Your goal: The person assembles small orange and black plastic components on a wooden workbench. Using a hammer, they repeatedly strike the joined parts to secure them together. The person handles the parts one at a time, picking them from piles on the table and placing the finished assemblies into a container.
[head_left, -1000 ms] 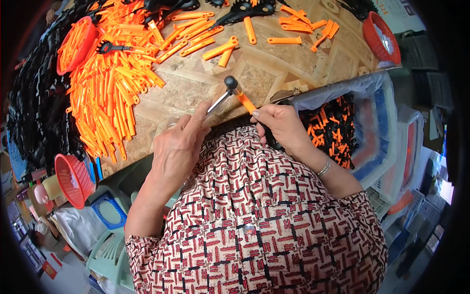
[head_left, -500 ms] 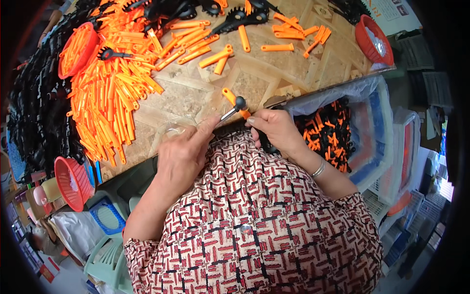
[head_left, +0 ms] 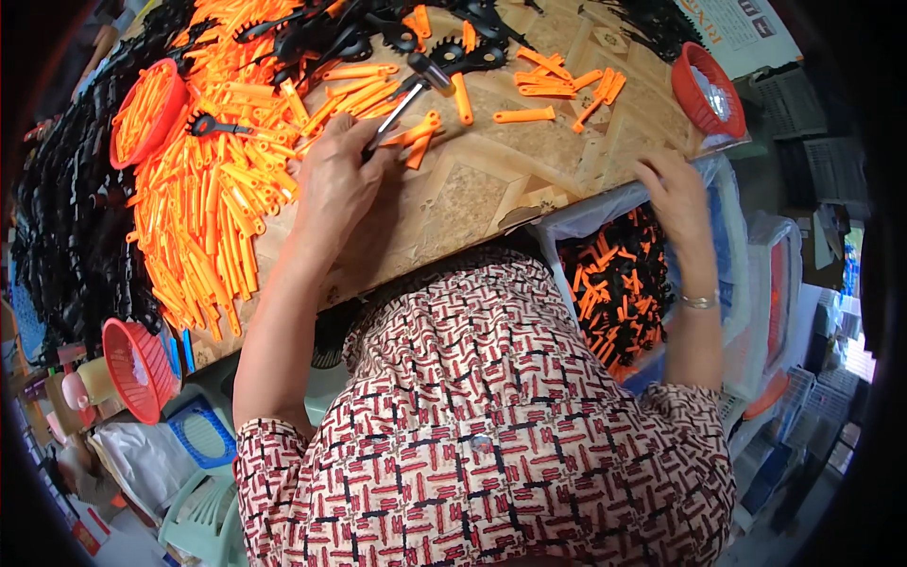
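My left hand (head_left: 333, 184) is closed round a small hammer (head_left: 400, 111) with a metal shaft and a black head, raised over the table by the orange handles. Loose orange plastic handles (head_left: 213, 203) lie in a big heap left of that hand, and a few (head_left: 557, 83) lie scattered at the far right. My right hand (head_left: 676, 194) is above the table's right edge, beside the lined bin. Its fingers are apart and slightly bent, with nothing seen in them. Black slotted utensil heads (head_left: 477, 57) lie at the back of the table.
The lined bin (head_left: 727, 227) at the right holds many orange-and-black pieces (head_left: 619, 293). One red basket (head_left: 707, 90) stands at the table's far right. Another red basket (head_left: 172, 104) with orange handles sits on the heap. Black parts (head_left: 76, 236) are piled along the left.
My left hand has carried the hammer away from the near edge, up and left. My right hand has moved right toward the bin; the orange piece it held at the edge no longer shows there.
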`<state>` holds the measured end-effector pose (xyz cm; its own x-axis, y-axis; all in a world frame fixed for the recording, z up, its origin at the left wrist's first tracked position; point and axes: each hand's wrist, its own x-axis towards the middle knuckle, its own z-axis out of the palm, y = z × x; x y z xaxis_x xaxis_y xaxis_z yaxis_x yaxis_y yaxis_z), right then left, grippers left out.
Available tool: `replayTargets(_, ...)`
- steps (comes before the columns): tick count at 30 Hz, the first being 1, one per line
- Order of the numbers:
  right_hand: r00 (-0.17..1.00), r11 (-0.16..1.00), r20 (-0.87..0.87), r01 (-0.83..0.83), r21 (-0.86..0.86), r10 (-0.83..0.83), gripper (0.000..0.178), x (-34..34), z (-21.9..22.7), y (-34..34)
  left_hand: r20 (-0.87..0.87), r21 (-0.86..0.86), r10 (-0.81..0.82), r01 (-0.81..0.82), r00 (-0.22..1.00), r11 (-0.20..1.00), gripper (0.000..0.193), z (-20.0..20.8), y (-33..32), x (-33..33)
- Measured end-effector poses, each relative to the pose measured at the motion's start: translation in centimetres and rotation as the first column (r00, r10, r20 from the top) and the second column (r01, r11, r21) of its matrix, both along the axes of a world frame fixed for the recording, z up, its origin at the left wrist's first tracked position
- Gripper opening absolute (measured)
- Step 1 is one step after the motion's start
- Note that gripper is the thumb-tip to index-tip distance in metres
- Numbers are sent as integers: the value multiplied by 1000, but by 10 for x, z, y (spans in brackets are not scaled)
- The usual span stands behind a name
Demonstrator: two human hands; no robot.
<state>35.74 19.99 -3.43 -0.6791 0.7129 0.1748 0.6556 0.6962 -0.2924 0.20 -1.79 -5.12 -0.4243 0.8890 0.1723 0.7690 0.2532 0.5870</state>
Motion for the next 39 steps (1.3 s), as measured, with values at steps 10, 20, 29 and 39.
replayTargets(10, 958, 925, -93, -230, 303, 270, 8, -124, -22, -10, -158, -106, 37, -54, 987, 993, 27, 2, -13, -2)
replayTargets(20, 969, 942, -58, -217, 257, 239, 15, -126, -21, -35, 640, -14, 217, -272, 737, 962, 25, 28, -27, 30)
replayTargets(29, 872, 910, -298, -414, -23, 389, 29, -134, -1, -47, 928, 22, 54, -197, 369, 980, 40, 32, -25, 42)
replayTargets(39, 573, 661, -627, -741, -122, 528, 23, -200, -2, -56, 911, -20, 109, -220, 399, 975, 24, 24, -29, 38)
